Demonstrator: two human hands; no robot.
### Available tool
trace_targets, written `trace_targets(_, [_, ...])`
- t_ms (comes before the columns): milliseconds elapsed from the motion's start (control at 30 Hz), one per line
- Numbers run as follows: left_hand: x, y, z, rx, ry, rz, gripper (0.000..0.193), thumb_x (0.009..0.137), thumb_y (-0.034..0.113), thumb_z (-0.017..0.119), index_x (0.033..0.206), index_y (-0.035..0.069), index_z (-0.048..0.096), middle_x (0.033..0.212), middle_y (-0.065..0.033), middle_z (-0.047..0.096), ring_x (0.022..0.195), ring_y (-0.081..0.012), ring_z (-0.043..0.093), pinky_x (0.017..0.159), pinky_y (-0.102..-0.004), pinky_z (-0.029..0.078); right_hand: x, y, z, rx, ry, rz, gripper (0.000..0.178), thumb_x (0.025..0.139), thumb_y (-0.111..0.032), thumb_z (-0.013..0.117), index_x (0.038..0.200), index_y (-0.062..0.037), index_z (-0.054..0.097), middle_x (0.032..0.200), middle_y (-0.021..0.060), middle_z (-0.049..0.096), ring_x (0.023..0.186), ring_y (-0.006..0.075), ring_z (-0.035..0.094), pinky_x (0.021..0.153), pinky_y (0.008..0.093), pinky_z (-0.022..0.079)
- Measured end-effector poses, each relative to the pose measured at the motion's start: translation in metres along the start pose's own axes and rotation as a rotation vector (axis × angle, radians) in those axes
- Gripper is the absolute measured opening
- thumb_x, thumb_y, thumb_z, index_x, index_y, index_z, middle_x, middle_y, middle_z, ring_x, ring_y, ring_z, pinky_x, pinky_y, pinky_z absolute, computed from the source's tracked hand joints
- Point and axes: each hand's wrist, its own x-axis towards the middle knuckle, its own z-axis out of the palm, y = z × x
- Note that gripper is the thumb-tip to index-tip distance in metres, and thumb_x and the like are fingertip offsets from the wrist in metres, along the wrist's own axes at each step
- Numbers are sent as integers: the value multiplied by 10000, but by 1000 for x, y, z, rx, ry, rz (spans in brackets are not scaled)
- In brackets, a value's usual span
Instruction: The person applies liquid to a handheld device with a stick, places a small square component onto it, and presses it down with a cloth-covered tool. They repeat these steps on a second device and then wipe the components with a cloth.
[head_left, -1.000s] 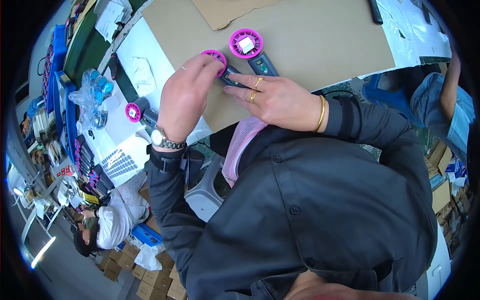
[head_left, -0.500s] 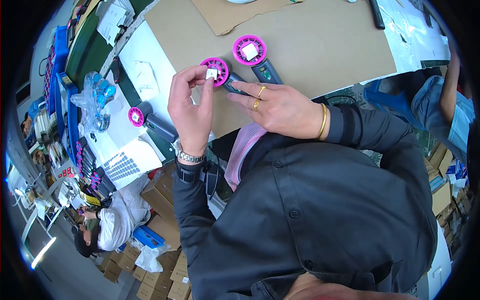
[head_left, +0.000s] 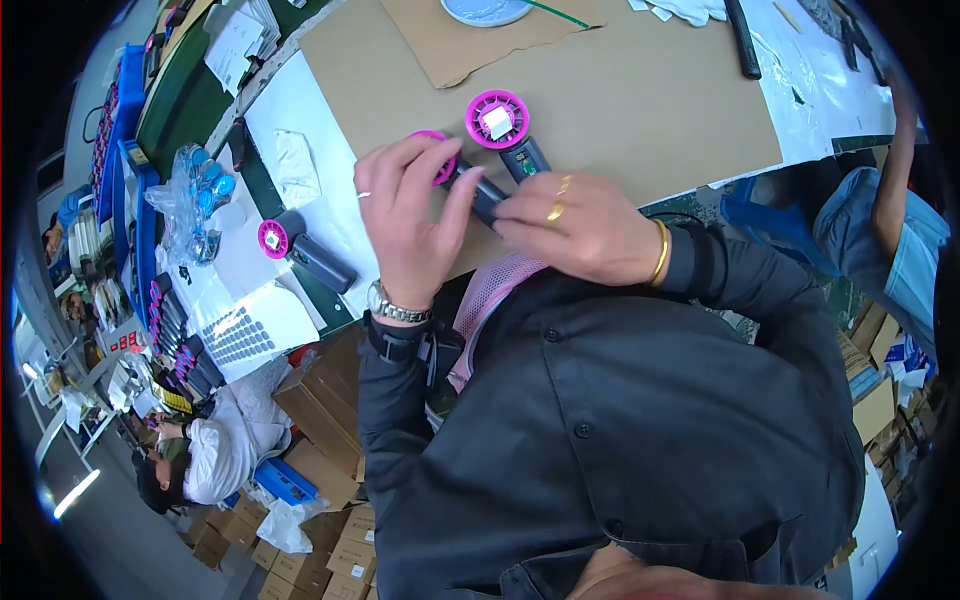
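Observation:
My right hand, with gold rings and a bangle, is closed round the dark grey handle of a handheld fan. Over that fan's pink-ringed head curl the fingers of my left hand, its thumb beside the handle; most of the head is covered by them. The small white square piece held earlier is out of sight. Just beyond lies a second handheld fan with a white square on its pink head and a small circuit board showing on its handle. A third fan rests to the left.
Brown cardboard covers the worktop. A round white dish sits at the far edge, a black-handled tool at far right. On the left are a plastic bag with blue parts and a sheet of grey stickers. Other people sit on both sides.
My left hand has moved from pinching the white square piece above the fan to lying over the fan's head. My right hand has shifted slightly right and down along the handle.

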Motion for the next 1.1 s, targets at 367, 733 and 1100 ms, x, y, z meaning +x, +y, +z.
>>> trace_targets(367, [32, -14, 29, -132, -135, -144, 237, 909, 156, 854, 1138, 126, 800, 982, -21, 749, 1097, -278, 633, 954, -437, 423, 3, 10, -13, -21, 140, 215, 353, 912, -191, 857, 1210, -47, 733, 1282, 121, 680, 1057, 322, 698, 882, 419, 588])
trace_targets(733, [21, 14, 32, 85, -182, 60, 290, 874, 83, 827, 1157, 73, 763, 1176, -72, 718, 1111, -313, 640, 952, -459, 483, 42, 95, -74, -485, 294, 341, 276, 954, -196, 824, 1187, -68, 753, 1128, 134, 737, 1004, 363, 719, 812, 444, 594])
trace_targets(1100, [15, 18, 40, 108, -65, 61, 280, 901, 66, 810, 1178, 54, 771, 1141, -67, 722, 1105, -302, 653, 955, -466, 481, 67, 154, -72, -574, 351, 297, 149, 989, -196, 788, 1070, -72, 805, 874, 80, 693, 781, 310, 723, 679, 432, 559])
